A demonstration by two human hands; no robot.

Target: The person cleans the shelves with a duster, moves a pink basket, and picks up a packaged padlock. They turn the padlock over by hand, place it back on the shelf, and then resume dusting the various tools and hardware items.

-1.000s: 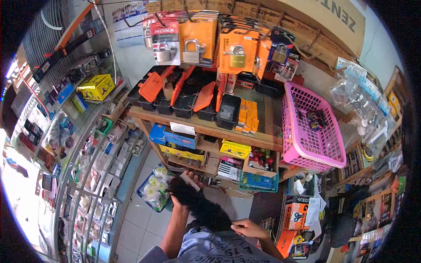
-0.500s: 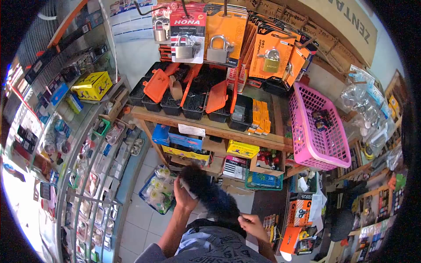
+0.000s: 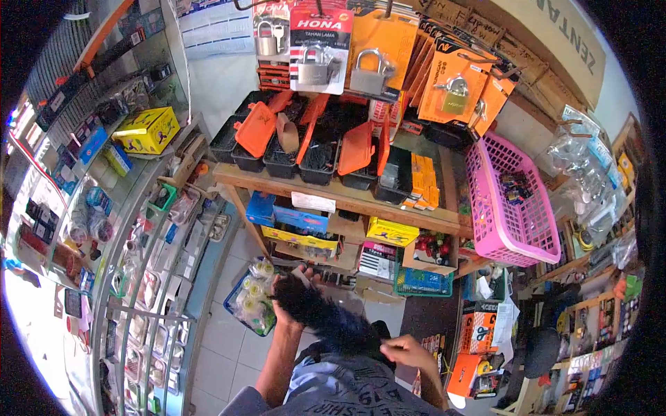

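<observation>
In the head view, the black fluff (image 3: 329, 317) lies slantwise at 6 o'clock, against the person's front. The left hand (image 3: 288, 315) cups its far end, fingers curled around it, probably to support it; the right hand (image 3: 409, 352) has its fingers bunched at the near end, though whether they grip it I cannot tell. At 12 o'clock, padlocks (image 3: 316, 68) hang face out, likely for show. Below, on the bench (image 3: 347, 203), orange lids (image 3: 255, 130) stand tilted up, leaving tubs (image 3: 319, 163) reachable.
</observation>
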